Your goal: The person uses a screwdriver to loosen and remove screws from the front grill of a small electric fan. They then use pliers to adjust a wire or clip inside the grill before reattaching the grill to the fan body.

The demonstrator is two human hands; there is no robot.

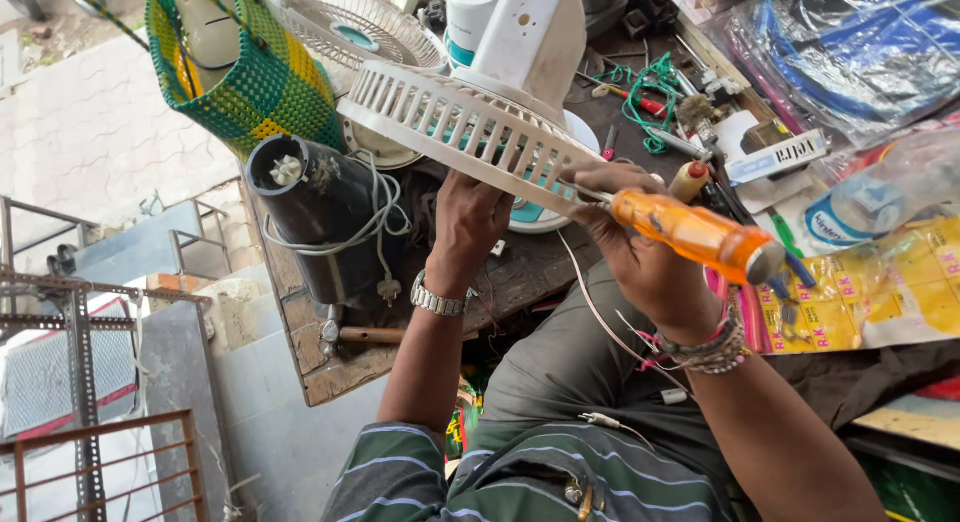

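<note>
Screwdriver [700, 234] in right hand's fingers [610, 177], against fan guard [460, 127].

A white plastic fan guard [455, 127], ribbed with slots round its rim, sits tilted at the centre of the view, its lower edge slanting toward four o'clock. It belongs to a white table fan body [530, 32] rising at twelve o'clock. An orange-handled screwdriver [700, 234] lies across at three o'clock, its metal shaft pointing to nine o'clock and meeting the guard's rim.
</note>
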